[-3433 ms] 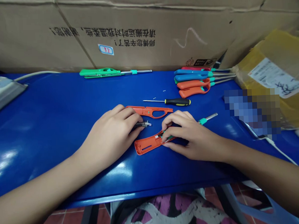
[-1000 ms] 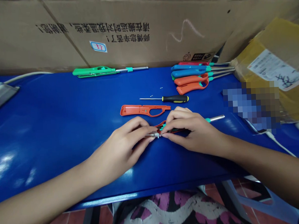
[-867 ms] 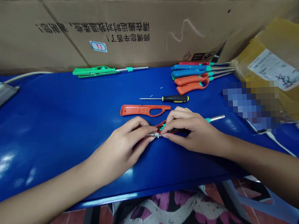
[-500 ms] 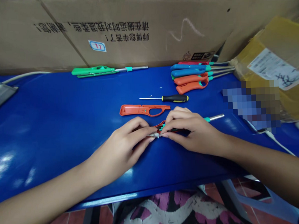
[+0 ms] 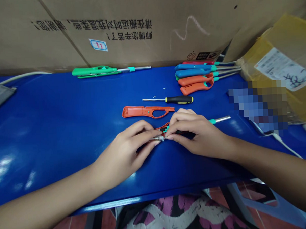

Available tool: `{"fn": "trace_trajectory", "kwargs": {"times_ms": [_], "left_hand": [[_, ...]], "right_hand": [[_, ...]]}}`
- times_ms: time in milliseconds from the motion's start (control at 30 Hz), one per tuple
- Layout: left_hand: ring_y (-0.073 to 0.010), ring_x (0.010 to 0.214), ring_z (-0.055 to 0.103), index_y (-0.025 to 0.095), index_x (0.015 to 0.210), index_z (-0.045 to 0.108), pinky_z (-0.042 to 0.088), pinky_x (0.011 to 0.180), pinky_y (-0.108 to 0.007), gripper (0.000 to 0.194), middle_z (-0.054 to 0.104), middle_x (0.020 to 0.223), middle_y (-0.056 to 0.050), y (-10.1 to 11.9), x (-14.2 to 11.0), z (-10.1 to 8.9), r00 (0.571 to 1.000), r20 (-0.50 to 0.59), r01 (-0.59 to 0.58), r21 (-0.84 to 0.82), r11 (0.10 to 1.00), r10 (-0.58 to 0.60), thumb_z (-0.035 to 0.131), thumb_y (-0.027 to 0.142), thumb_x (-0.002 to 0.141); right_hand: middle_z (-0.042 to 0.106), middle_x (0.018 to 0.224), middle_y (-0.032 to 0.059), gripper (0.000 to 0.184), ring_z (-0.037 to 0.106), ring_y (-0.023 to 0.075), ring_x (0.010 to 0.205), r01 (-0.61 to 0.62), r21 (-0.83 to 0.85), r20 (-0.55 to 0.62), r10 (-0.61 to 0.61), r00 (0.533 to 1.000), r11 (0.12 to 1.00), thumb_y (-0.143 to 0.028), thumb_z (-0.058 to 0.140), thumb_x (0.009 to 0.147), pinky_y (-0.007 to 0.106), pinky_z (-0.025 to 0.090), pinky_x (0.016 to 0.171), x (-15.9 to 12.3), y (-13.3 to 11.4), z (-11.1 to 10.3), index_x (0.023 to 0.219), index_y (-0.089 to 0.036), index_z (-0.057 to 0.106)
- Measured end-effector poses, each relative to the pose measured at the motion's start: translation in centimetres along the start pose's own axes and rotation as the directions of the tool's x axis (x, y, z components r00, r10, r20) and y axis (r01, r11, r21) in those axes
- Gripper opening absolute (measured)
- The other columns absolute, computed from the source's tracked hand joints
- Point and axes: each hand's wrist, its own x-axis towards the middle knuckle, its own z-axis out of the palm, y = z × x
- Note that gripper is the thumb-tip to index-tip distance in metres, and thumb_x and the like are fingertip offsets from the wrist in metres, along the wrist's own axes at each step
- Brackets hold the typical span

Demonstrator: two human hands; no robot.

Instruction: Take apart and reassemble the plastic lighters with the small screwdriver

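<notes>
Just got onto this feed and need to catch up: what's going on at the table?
A person's left hand pinches a small pale part, with the right hand's fingertips right beside it. Under the right hand lies an opened orange lighter, mostly hidden, its metal tube sticking out past the hand. The loose orange half shell lies just beyond, then a screwdriver and two tiny screws. More lighters lie at the back.

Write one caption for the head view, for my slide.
Two hands, left and right, work on small lighter parts beside a loose orange shell half and screwdriver.
</notes>
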Motion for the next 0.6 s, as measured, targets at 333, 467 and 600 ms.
{"fn": "trace_trajectory", "kwargs": {"times_ms": [333, 467, 600], "left_hand": [[-0.0149, 0.096, 0.065, 0.019, 0.121, 0.066, 0.057, 0.084, -0.029, 0.026, 0.065, 0.109, -0.007, -0.01, 0.05, 0.29, 1.000, -0.021, -0.021, 0.018, 1.000, 0.021, 0.057, 0.011, 0.099], [-0.0139, 0.096, 0.064, 0.019, 0.123, 0.066, 0.055, 0.084, -0.027, 0.027, 0.063, 0.109, -0.006, 0.01, -0.03, 0.38, 0.999, -0.013, -0.033, 0.020, 0.999, 0.033, 0.059, 0.010, 0.098], [-0.0131, 0.098, 0.063, 0.019, 0.125, 0.066, 0.054, 0.086, -0.025, 0.030, 0.062, 0.109, -0.006, 0.08, -0.09, 0.39, 0.999, -0.006, -0.040, 0.048, 0.998, 0.041, 0.060, 0.011, 0.098]], "right_hand": [[0.068, 0.089, 0.0024, 0.009, 0.059, 0.0176, 0.090, 0.013, -0.014, 0.007, -0.013, 1.000, 1.000, -0.018, 0.064, 0.095, 0.037, 0.040, 0.084, -0.07, 0.13, 0.03, 0.088, -0.021, 0.069], [0.068, 0.089, 0.0024, 0.010, 0.059, 0.0169, 0.089, 0.020, -0.014, 0.011, -0.020, 1.000, 1.000, -0.017, 0.063, 0.095, 0.037, 0.039, 0.083, -0.15, 0.07, -0.03, 0.088, -0.020, 0.070], [0.068, 0.088, 0.0024, 0.011, 0.059, 0.0168, 0.089, 0.021, -0.014, 0.015, -0.020, 1.000, 1.000, -0.017, 0.063, 0.095, 0.037, 0.039, 0.083, -0.16, 0.06, -0.08, 0.087, -0.019, 0.070]]}}
